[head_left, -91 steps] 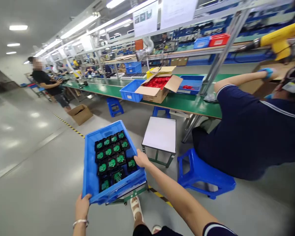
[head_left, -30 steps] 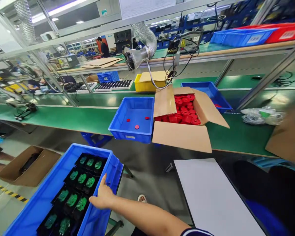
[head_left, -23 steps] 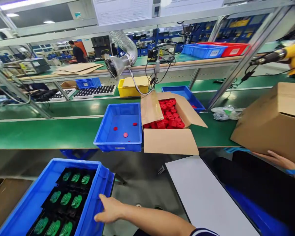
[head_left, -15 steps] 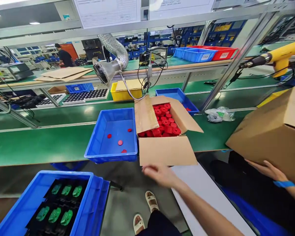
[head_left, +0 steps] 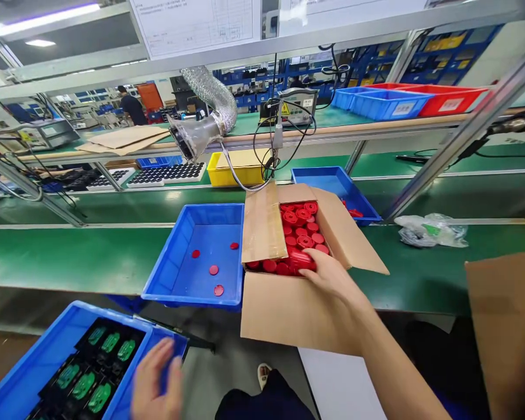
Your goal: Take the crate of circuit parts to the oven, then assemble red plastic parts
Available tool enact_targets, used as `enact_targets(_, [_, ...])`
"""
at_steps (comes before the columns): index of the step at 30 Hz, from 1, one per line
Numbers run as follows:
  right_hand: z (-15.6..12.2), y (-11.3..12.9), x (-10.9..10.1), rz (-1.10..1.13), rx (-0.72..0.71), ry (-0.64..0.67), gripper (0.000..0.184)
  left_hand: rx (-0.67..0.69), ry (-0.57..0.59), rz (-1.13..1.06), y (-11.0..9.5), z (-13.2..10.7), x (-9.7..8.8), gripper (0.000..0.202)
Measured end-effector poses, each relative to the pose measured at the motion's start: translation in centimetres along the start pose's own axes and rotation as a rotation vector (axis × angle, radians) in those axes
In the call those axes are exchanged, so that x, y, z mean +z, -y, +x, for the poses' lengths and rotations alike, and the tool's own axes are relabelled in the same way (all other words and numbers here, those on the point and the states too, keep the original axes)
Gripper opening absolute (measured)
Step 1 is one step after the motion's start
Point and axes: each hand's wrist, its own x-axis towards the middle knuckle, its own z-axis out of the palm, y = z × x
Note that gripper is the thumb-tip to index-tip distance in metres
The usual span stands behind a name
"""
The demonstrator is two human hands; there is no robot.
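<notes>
Just right of center, you have red round parts (head_left: 303,224) (some ringed, some plain-topped) heaped loosely inside an open cardboard box (head_left: 280,306), its flaps spread, the left one partly covering the opening.

The green surface (head_left: 70,256) bears a blue bin (head_left: 205,230), which overhangs the front edge. An open carton (head_left: 297,312) stands beside it, and a plastic bag (head_left: 433,230) lies farther right.

Papers (head_left: 196,23) hang above a duct (head_left: 214,96) and a shelf (head_left: 245,124) bearing an instrument (head_left: 298,104), cardboard sheets (head_left: 126,139), blue bins (head_left: 378,108) and red bins (head_left: 470,100), while below it white trays (head_left: 181,181) of black parts (head_left: 186,171) stand left of a yellow bin (head_left: 236,177) and a bag (head_left: 435,229) lies far to the right.
</notes>
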Motion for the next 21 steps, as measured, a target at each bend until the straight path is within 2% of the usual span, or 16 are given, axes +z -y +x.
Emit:
enact_targets(2, [-3.8, 1.5, -1.5, 0.16, 0.026, -0.042, 0.047, 0.217, 0.292, -0.131, -4.0, -0.3, 4.7, 0.036])
enact_targets(4, [-7.3, 4.2, -1.7, 0.325, -0.082, 0.053, 0.046, 0.354, 0.525, -0.258, -7.8, -0.7, 8.1, 0.067])
enact_targets(5, [-8.7, 5.9, -1.3, 0.411, -0.122, 0.101, 0.045, 0.386, 0.608, -0.311, -9.1, -0.8, 9.2, 0.074])
enact_targets(6, [-9.7, 7.5, -0.7, 0.501, -0.141, 0.142, 0.045, 0.413, 0.666, -0.362, -10.0, -0.8, 10.0, 0.072])
enact_targets(7, [-10.4, 9.0, 0.1, 0.591, -0.13, 0.16, 0.047, 0.43, 0.696, -0.412, -10.4, -0.7, 10.4, 0.062])
enact_targets(9, [-10.8, 11.3, 1.7, 0.772, -0.068, 0.15, 0.048, 0.442, 0.706, -0.508, -10.2, 0.0, 10.7, 0.036])
enact_targets(11, [-10.4, 12.9, 3.1, 0.904, 0.007, 0.094, 0.048, 0.427, 0.706, -0.592, -9.2, 1.2, 10.8, 0.025])
enact_targets(14, [-9.6, 14.5, 4.9, 1.004, 0.085, -0.02, 0.042, 0.352, 0.762, -0.67, -7.9, 3.5, 11.2, 0.025])
enact_targets(17, [-8.9, 15.4, 6.8, 1.143, 0.168, -0.177, 0.037, 0.139, 0.783, -0.72, -7.3, 6.4, 12.0, 0.034])
enact_targets(19, [-8.4, 15.1, 7.6, 1.275, 0.243, -0.299, 0.034, -0.023, 0.809, -0.67, -6.5, 9.1, 12.7, 0.04])
enact_targets(21, [-7.5, 13.8, 7.5, 1.37, 0.34, -0.452, 0.029, -0.078, 0.861, -0.505, -4.9, 12.6, 13.8, 0.043])
